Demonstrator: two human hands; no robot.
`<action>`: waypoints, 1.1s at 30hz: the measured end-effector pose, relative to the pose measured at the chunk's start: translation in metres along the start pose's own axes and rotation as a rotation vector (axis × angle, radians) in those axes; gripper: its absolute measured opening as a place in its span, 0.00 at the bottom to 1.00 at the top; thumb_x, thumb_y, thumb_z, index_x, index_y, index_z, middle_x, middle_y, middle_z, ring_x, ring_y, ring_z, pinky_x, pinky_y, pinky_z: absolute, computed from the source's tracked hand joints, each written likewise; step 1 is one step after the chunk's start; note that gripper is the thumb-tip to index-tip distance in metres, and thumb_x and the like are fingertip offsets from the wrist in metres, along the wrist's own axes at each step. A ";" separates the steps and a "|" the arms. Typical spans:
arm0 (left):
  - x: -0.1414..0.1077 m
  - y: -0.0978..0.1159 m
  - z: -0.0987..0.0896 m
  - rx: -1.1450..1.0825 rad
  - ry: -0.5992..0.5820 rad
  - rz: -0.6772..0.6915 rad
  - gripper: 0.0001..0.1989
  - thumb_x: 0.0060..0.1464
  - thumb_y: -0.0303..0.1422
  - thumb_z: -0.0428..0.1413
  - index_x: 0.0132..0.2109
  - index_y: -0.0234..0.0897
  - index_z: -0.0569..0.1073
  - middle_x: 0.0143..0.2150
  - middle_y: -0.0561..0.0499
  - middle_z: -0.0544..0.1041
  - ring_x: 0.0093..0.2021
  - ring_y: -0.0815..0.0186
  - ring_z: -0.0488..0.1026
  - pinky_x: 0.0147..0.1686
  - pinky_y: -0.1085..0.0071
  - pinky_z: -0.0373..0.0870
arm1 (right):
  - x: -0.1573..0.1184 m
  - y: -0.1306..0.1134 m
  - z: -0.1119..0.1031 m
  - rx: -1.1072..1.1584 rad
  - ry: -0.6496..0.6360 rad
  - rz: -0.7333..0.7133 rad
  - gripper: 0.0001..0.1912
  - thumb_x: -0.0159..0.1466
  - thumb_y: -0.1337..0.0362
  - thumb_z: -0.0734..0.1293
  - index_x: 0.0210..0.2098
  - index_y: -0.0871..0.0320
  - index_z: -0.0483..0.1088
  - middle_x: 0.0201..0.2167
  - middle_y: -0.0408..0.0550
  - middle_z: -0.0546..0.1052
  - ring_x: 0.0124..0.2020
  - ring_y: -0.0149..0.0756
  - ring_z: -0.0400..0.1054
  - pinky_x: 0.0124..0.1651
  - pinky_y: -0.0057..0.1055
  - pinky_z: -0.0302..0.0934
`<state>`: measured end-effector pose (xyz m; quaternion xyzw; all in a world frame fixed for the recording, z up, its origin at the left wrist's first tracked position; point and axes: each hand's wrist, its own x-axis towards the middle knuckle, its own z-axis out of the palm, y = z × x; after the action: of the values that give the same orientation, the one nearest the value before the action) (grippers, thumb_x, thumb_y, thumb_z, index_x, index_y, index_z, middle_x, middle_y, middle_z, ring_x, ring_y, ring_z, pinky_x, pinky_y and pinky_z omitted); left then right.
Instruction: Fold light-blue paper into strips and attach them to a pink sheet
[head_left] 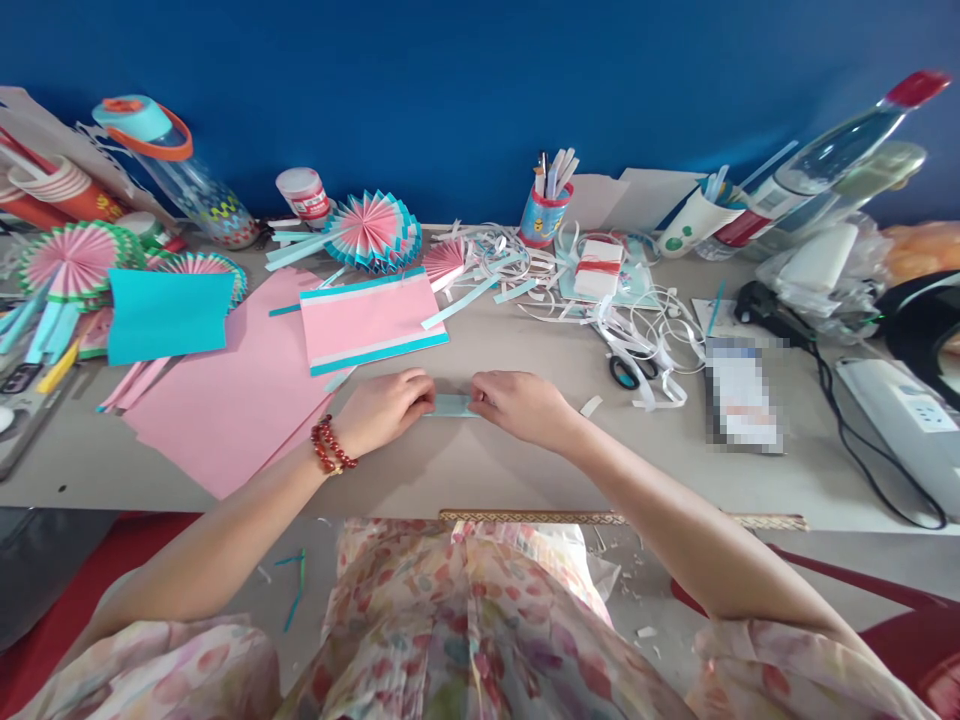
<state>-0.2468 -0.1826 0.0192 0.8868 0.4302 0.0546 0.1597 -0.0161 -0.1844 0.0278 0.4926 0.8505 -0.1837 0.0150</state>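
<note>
A narrow pale blue paper strip (451, 406) lies level just over the table, its two ends covered by my fingers. My left hand (391, 405), with a red bead bracelet (330, 445) at the wrist, is closed on the strip's left end. At the other end, the fingers of my right hand (521, 405) pinch the strip. Just beyond my hands rests a pink sheet with blue and white bands (371, 315). To the left, large pink paper sheets (225, 400) lie under a blue paper piece (171, 315).
Folded paper fans (373, 232) lie at the back, near a pen cup (545, 210). Paper scraps and scissors (624, 373) are to the right, then a phone (744, 395) and a white power strip (904, 415). Bottles (814, 165) stand back right. A flask (180, 175) stands back left.
</note>
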 end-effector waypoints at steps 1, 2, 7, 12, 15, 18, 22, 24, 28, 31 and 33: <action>0.000 0.000 0.000 0.002 -0.002 -0.003 0.07 0.64 0.32 0.50 0.39 0.39 0.71 0.38 0.52 0.75 0.35 0.65 0.73 0.31 0.72 0.61 | 0.000 0.001 0.000 0.018 0.003 0.003 0.06 0.68 0.62 0.62 0.37 0.54 0.69 0.36 0.44 0.78 0.35 0.33 0.70 0.32 0.27 0.49; 0.000 0.000 0.000 0.002 -0.005 -0.006 0.07 0.64 0.32 0.50 0.39 0.39 0.71 0.38 0.52 0.75 0.35 0.65 0.73 0.31 0.72 0.61 | 0.000 0.002 0.000 0.037 0.006 0.010 0.05 0.68 0.62 0.62 0.37 0.54 0.69 0.36 0.43 0.78 0.35 0.33 0.70 0.31 0.26 0.49; 0.001 -0.001 0.001 -0.002 -0.004 -0.008 0.07 0.64 0.32 0.49 0.39 0.39 0.71 0.38 0.52 0.75 0.34 0.65 0.73 0.30 0.71 0.60 | -0.001 0.006 -0.002 0.099 -0.007 0.018 0.05 0.67 0.62 0.62 0.37 0.54 0.69 0.36 0.43 0.77 0.35 0.32 0.69 0.32 0.25 0.50; 0.002 -0.003 0.001 -0.026 -0.016 -0.008 0.07 0.63 0.32 0.50 0.38 0.40 0.71 0.37 0.53 0.75 0.34 0.65 0.73 0.30 0.71 0.60 | 0.002 0.007 -0.007 0.136 -0.056 0.001 0.04 0.67 0.63 0.63 0.37 0.55 0.69 0.36 0.44 0.77 0.35 0.32 0.69 0.33 0.25 0.51; 0.003 -0.004 0.000 -0.035 -0.031 -0.018 0.07 0.63 0.32 0.50 0.37 0.40 0.71 0.37 0.53 0.75 0.34 0.65 0.73 0.30 0.71 0.60 | 0.004 0.006 -0.008 0.094 -0.060 0.017 0.04 0.67 0.62 0.63 0.37 0.55 0.70 0.37 0.45 0.77 0.35 0.33 0.69 0.32 0.25 0.50; 0.004 -0.004 -0.001 -0.020 -0.035 -0.023 0.07 0.63 0.33 0.50 0.37 0.40 0.71 0.37 0.53 0.76 0.33 0.65 0.73 0.30 0.71 0.60 | 0.005 0.006 -0.010 0.004 -0.042 0.057 0.06 0.66 0.60 0.64 0.38 0.54 0.70 0.36 0.45 0.78 0.35 0.34 0.69 0.31 0.26 0.48; 0.005 -0.004 -0.002 -0.015 -0.038 -0.014 0.08 0.63 0.33 0.49 0.37 0.40 0.71 0.38 0.53 0.76 0.34 0.65 0.74 0.30 0.71 0.60 | 0.002 0.012 -0.013 0.018 -0.057 0.049 0.07 0.67 0.58 0.64 0.39 0.53 0.71 0.37 0.44 0.78 0.35 0.34 0.69 0.31 0.26 0.49; 0.005 -0.003 -0.003 -0.015 -0.042 -0.012 0.08 0.63 0.33 0.49 0.37 0.40 0.71 0.38 0.53 0.76 0.35 0.65 0.74 0.30 0.71 0.61 | -0.001 0.015 -0.014 0.061 -0.068 0.014 0.07 0.67 0.59 0.64 0.39 0.54 0.71 0.38 0.44 0.78 0.36 0.33 0.69 0.33 0.25 0.50; 0.005 -0.003 -0.003 -0.016 -0.039 -0.018 0.07 0.63 0.33 0.50 0.38 0.40 0.71 0.38 0.53 0.76 0.35 0.65 0.74 0.30 0.71 0.60 | -0.004 0.020 -0.011 0.096 -0.033 -0.009 0.04 0.66 0.63 0.64 0.38 0.55 0.71 0.36 0.44 0.78 0.36 0.32 0.69 0.34 0.25 0.51; 0.004 -0.003 -0.002 -0.019 -0.035 -0.019 0.07 0.63 0.33 0.50 0.38 0.40 0.71 0.37 0.54 0.76 0.34 0.65 0.73 0.30 0.71 0.60 | -0.003 0.022 -0.008 0.143 -0.040 -0.028 0.04 0.66 0.64 0.64 0.38 0.55 0.71 0.36 0.43 0.77 0.35 0.32 0.68 0.34 0.25 0.52; 0.004 -0.003 -0.002 -0.017 -0.035 -0.019 0.07 0.64 0.33 0.50 0.38 0.40 0.71 0.37 0.53 0.76 0.34 0.65 0.73 0.30 0.71 0.60 | -0.002 0.023 -0.008 0.166 -0.050 -0.032 0.04 0.65 0.64 0.64 0.37 0.55 0.71 0.35 0.43 0.77 0.34 0.31 0.68 0.34 0.25 0.52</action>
<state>-0.2471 -0.1769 0.0195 0.8821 0.4353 0.0412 0.1754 0.0055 -0.1737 0.0289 0.4736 0.8395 -0.2662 -0.0078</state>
